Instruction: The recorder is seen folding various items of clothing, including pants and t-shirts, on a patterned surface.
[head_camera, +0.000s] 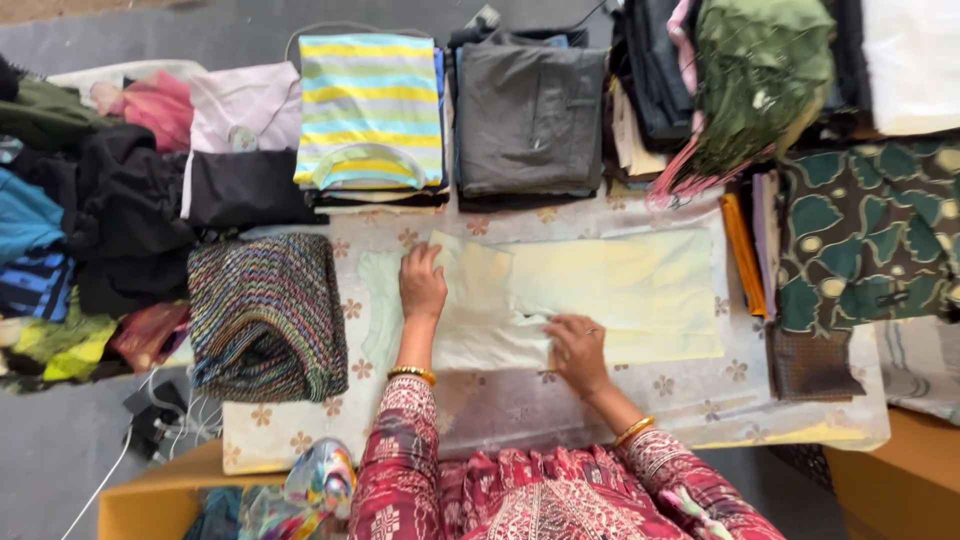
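Both hands flat, fingers spread, gripping nothing: left hand (422, 285) and right hand (577, 350) press pale cloth (620, 290), long axis running rightward past right hand.

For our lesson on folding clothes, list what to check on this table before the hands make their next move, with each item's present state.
1. Left hand flat on the pale garment: ok.
2. Right hand on the garment's lower edge: ok.
3. Garment lies free of wrinkles: not ok, creased between the hands.
4. Garment clear of the knit pile: ok.
5. Garment clear of the striped shirt: ok.
6. Which side faces up: cannot tell.
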